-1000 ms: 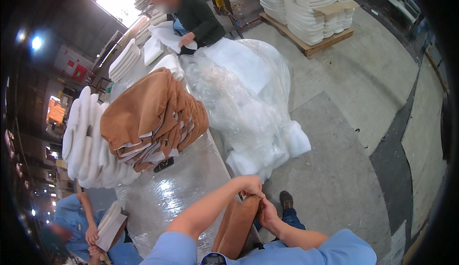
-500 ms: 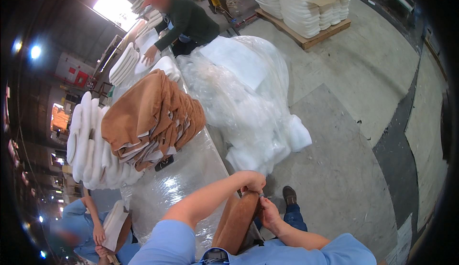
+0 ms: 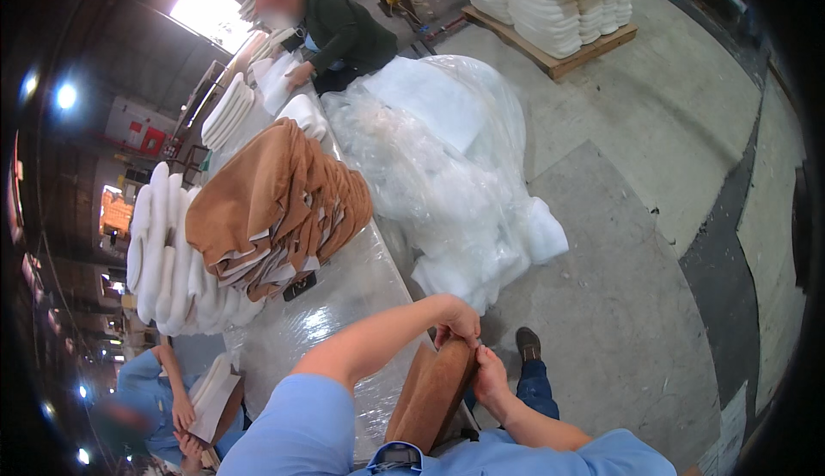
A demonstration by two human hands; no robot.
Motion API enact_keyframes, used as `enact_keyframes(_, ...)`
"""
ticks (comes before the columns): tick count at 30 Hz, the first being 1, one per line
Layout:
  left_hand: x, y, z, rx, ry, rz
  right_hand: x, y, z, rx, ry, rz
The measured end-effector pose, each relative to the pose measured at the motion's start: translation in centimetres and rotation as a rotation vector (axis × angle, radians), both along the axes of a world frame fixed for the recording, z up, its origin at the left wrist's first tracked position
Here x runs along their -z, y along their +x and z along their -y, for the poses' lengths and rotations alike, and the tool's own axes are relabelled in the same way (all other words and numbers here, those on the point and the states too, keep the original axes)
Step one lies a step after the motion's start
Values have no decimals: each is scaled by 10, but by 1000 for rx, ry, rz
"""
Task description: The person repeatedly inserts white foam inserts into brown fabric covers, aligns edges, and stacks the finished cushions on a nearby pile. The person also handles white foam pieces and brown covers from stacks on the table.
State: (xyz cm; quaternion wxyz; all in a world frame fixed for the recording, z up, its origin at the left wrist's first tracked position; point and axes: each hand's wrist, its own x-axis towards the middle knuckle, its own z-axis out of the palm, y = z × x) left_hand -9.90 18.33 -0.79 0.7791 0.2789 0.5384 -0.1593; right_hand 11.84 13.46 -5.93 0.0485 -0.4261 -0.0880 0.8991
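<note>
Hands at table edge, left hand (image 3: 457,323) and right hand (image 3: 490,376) both closed, gripping brown cover (image 3: 432,394).

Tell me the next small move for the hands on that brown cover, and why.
Probably keep drawing the brown cover down along the piece it wraps. The left hand pinches its top end and the right hand grips the edge just below, so the upper end looks unfinished. The piece stands against the plastic-covered table, giving support for the pull.

Factory floor: palletised white foam stacks (image 3: 550,3), wrapped worktable (image 3: 344,304).
</note>
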Motion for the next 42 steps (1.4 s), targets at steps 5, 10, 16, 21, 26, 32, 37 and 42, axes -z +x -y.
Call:
enact_keyframes(5,5,-7,14,-214,15,67,-12,-2,1,-54,-69,-16)
enact_keyframes(10,2,-4,44,-487,181,-17,-11,-22,-7,-50,-113,88)
enact_keyframes(16,18,32,91,-912,505,-217,-19,-37,-21,-175,66,342)
enact_keyframes(21,28,55,106,-1074,706,-518,-9,-47,-30,-380,216,438)
enact_keyframes(26,32,72,114,-1188,722,-706,18,-51,-31,-532,216,393)
enact_keyframes(32,44,77,113,-1139,756,-906,74,-40,-18,-498,33,20)
enact_keyframes(37,29,84,84,-970,773,-790,50,-14,-34,-365,-73,44)
enact_keyframes(42,44,99,62,-890,708,-568,25,20,-51,-474,261,98)
